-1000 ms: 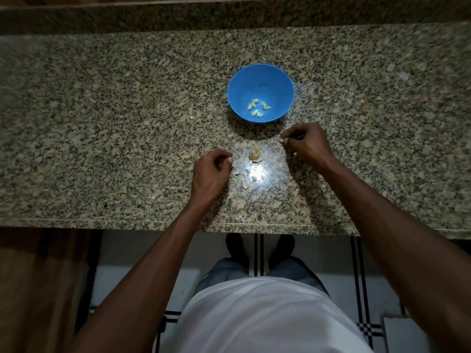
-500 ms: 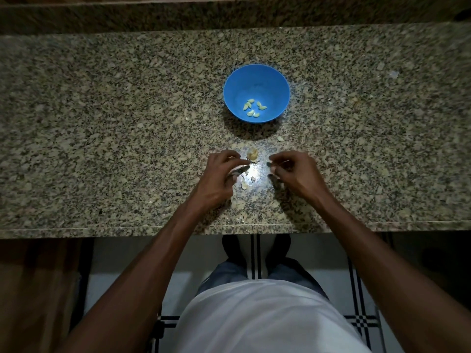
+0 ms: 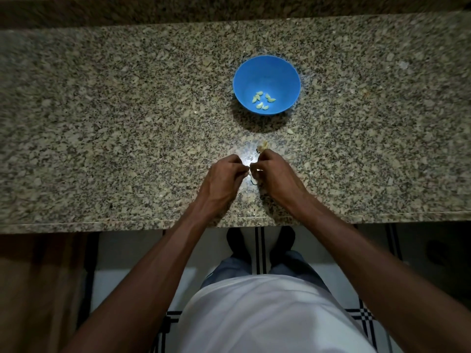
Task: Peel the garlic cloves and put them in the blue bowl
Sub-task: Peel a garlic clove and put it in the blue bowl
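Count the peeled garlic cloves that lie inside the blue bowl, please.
5. All lie on the floor of the blue bowl: cloves. None seem hidden.

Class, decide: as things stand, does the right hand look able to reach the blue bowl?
Probably yes. The right hand sits just short of the blue bowl, with only a garlic piece on the bare counter between them.

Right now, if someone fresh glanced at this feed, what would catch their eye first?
The blue bowl stands out most, bright on the granite counter beyond the hands, with a few peeled cloves in its bottom. Next, the left hand and right hand meet fingertip to fingertip near the counter's front edge, working something small under a bright glare. A garlic piece lies just beyond the right hand.
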`<action>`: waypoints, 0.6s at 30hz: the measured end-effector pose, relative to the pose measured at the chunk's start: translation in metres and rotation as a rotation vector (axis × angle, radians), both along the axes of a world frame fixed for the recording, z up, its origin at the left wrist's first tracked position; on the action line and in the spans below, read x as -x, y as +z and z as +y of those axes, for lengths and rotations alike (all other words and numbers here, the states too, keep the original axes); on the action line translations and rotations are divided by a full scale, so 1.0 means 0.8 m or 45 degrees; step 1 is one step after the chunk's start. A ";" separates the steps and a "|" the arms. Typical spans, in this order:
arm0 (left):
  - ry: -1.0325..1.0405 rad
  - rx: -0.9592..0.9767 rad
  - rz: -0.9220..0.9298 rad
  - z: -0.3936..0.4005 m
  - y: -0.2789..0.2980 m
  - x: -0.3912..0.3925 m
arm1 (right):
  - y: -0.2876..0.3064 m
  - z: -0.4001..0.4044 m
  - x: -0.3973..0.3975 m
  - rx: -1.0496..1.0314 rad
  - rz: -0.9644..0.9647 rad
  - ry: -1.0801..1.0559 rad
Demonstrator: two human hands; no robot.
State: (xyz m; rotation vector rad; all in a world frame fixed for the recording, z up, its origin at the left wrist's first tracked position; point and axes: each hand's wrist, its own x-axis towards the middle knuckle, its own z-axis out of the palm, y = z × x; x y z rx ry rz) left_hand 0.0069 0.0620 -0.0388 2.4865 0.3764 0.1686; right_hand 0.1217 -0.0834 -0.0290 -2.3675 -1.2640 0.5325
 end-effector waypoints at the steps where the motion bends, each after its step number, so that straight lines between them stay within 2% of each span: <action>1: 0.021 0.000 -0.001 -0.001 -0.001 0.000 | 0.001 -0.001 0.002 -0.001 -0.031 0.014; 11: 0.204 0.064 -0.006 -0.005 -0.004 0.007 | 0.010 -0.015 0.008 -0.072 -0.047 -0.072; 13: 0.261 0.114 -0.014 -0.004 -0.001 0.010 | 0.010 -0.018 0.007 -0.110 -0.009 -0.164; 18: 0.504 0.377 0.019 0.012 0.008 0.017 | 0.020 -0.028 -0.004 -0.268 0.496 -0.593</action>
